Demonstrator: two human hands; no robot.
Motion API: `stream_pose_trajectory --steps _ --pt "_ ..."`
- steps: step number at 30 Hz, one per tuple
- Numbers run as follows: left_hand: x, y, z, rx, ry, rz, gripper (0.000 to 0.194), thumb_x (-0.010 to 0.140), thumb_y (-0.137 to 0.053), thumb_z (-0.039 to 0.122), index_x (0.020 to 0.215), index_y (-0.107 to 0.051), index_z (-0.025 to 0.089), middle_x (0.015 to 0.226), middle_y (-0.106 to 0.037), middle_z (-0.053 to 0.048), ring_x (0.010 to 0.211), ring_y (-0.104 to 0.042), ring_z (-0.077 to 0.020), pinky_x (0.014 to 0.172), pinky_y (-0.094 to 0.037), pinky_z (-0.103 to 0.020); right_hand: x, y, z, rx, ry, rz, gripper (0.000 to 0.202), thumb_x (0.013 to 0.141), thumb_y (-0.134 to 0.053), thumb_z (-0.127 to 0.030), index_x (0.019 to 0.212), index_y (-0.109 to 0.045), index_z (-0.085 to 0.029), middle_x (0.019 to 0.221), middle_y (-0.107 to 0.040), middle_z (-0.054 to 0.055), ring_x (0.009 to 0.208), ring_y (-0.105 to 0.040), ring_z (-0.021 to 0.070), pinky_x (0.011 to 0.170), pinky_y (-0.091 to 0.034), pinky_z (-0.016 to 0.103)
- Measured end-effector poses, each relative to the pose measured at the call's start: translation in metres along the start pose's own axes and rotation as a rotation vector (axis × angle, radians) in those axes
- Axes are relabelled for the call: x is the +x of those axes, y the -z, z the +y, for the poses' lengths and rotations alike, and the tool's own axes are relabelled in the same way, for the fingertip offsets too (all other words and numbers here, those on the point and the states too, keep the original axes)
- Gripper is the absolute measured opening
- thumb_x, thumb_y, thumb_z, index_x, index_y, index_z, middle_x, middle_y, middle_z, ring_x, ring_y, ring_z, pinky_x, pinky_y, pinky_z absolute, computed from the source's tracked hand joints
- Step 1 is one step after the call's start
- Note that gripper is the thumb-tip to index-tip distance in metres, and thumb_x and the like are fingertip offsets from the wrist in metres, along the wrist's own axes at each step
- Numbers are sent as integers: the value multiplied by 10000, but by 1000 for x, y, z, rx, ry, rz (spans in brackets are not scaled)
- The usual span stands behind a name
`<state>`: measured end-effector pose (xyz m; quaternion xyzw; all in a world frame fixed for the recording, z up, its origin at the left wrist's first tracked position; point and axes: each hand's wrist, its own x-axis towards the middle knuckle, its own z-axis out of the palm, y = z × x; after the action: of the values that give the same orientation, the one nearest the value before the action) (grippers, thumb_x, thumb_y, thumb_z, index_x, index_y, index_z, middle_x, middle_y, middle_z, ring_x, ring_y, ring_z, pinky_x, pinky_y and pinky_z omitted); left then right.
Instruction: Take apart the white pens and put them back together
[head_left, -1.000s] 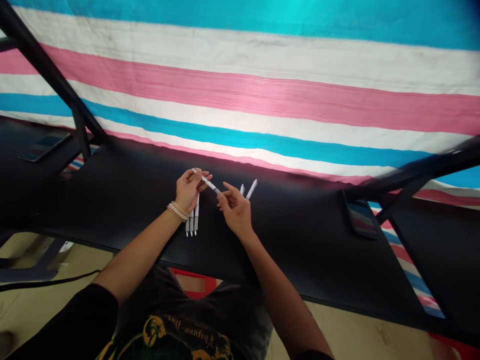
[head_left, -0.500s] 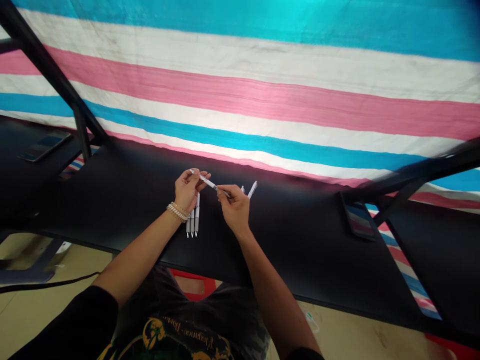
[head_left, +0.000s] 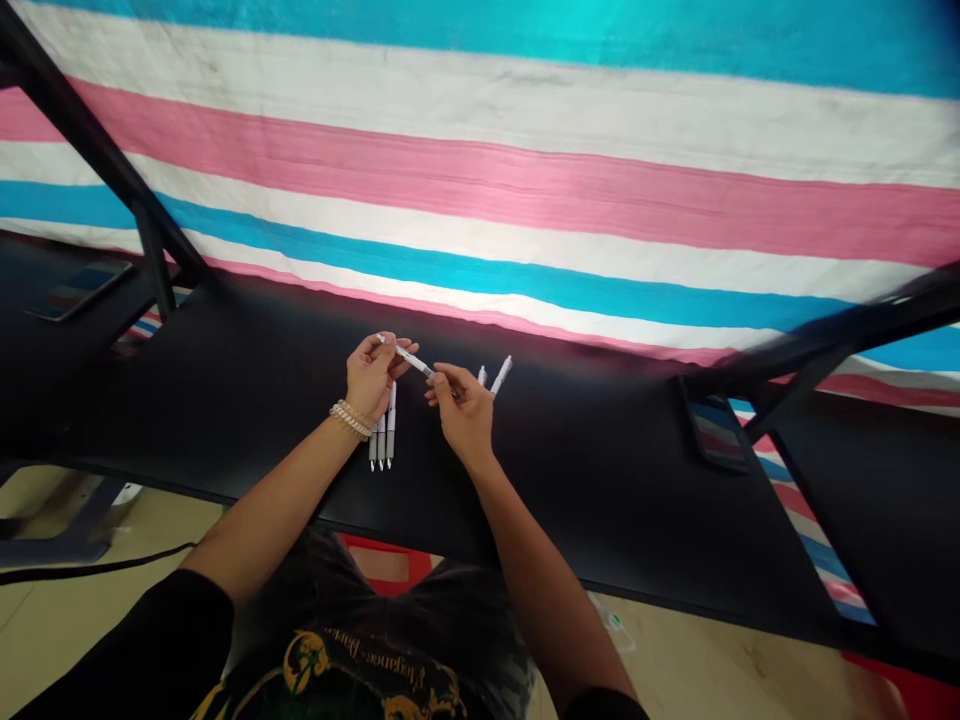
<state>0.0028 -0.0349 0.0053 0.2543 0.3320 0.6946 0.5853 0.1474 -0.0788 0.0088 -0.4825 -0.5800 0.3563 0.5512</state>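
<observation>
Now both hands pinch one white pen — left hand its barrel, right hand its tip.

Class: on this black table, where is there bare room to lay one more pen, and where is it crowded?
Bare table lies left of the left hand, up to the black strut. Another bare stretch runs from the two loose pens right to the phone. It is crowded around both hands: the held pen, the right hand, and the three pens.

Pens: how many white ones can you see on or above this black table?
6, maybe more hidden. One pen is held between the left hand and right hand. Three pens lie together under the left wrist. Two pens lie beyond the right hand.
</observation>
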Motion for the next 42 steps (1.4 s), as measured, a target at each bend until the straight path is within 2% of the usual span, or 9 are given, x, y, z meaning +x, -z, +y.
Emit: stream_pose_trajectory --steps 3,7,10,16,22,28,34,39,42 --pt "0 0 -1 4 5 -2 333 751 -836 363 914 -623 166 902 -748 -60 893 -751 -203 829 -595 -328 0 1 -1 -121 100 17 158 899 -636 -295 1013 -721 -226 993 -682 57 832 -668 174 697 -571 304" --pt "0 0 -2 31 21 -8 336 756 -830 377 920 -625 167 905 -749 -65 896 -751 -207 829 -594 -338 -1 2 0 -212 144 -20 311 909 -618 -257 1218 -654 -245 1035 -692 53 829 -658 169 717 -553 301" --pt "-1 0 -3 36 14 -5 337 754 -832 375 918 -627 164 896 -748 -67 892 -752 -210 827 -594 -341 -2 2 1 -356 193 -59 261 980 -515 -263 1174 -687 -230 973 -694 62 823 -643 184 747 -530 321" --pt "3 3 1 2 -11 58 337 747 -841 343 929 -617 167 903 -747 -56 905 -752 -212 836 -594 -342 0 10 2 -527 281 56 277 1007 -446 -226 1077 -714 -225 938 -676 73 905 -603 227 849 -486 378" --pt "11 8 5 -53 -14 125 313 758 -834 318 909 -611 159 894 -740 -48 907 -750 -192 880 -583 -334 2 15 2 -526 310 112 267 1012 -443 -229 1069 -703 -219 931 -663 71 908 -597 229 864 -484 386" --pt "5 4 1 -22 4 74 316 754 -836 314 918 -612 164 910 -741 -55 924 -749 -210 878 -589 -361 -3 4 2 -501 329 64 250 1006 -442 -205 1095 -675 -229 947 -645 71 921 -604 224 869 -506 391" --pt "-3 -1 -4 30 42 -4 306 769 -821 343 913 -615 169 916 -747 -63 908 -750 -210 874 -591 -367 -8 -6 2 -420 372 76 329 941 -463 -116 1249 -556 -189 1196 -534 142 1098 -576 230 919 -544 395" --pt "-2 0 -5 36 54 -10 304 772 -819 336 918 -611 169 914 -745 -62 911 -749 -209 892 -584 -381 -8 -6 4 -394 398 106 264 956 -452 -125 1193 -538 -202 1085 -586 109 1023 -615 214 927 -547 405" --pt "-2 0 -5 35 54 -4 306 774 -817 343 917 -612 166 910 -744 -62 905 -748 -203 893 -583 -376 -8 -5 6 -353 308 105 257 982 -476 -198 1237 -496 -221 976 -635 64 905 -660 195 845 -575 374"
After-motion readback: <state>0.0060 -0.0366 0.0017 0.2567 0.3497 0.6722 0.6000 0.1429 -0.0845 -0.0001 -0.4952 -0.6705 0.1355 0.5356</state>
